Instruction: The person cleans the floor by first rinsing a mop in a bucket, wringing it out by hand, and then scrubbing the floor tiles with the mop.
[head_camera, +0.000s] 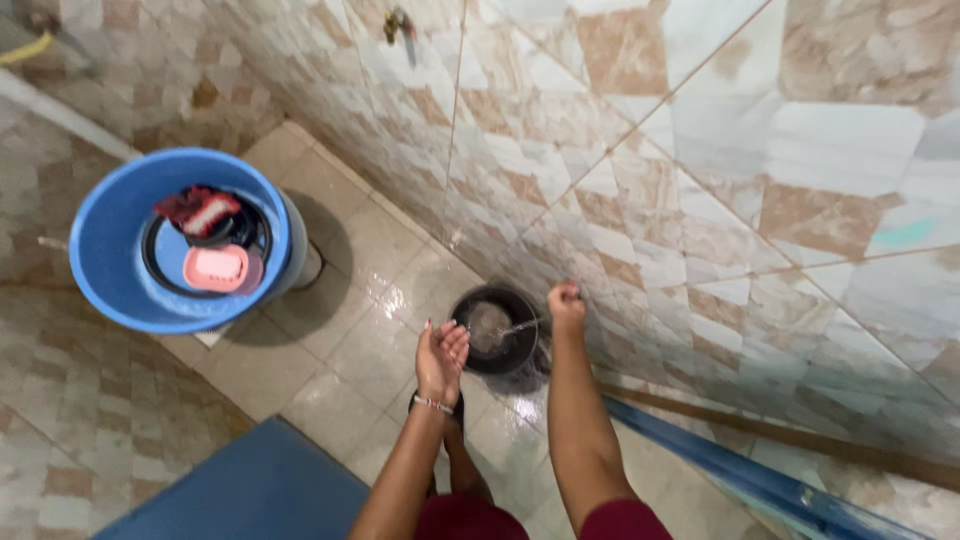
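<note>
My right hand (566, 303) is closed on a tap low on the tiled wall, and a thin stream of water runs from it toward a black bowl (520, 352) on the wet floor. My left hand (441, 358) hangs open, palm cupped, just left of the bowl at the end of the stream. It wears a thin bracelet at the wrist and holds nothing. My foot in a dark sandal stands below it.
A large blue basin (105, 255) sits on a stand at left, holding a pink soap dish (215, 268), a dark round lid and a red scrubber. A blue pipe (760, 482) runs along the wall's base. A blue surface (250, 490) lies at bottom left. Another tap (399, 22) sticks out high on the wall.
</note>
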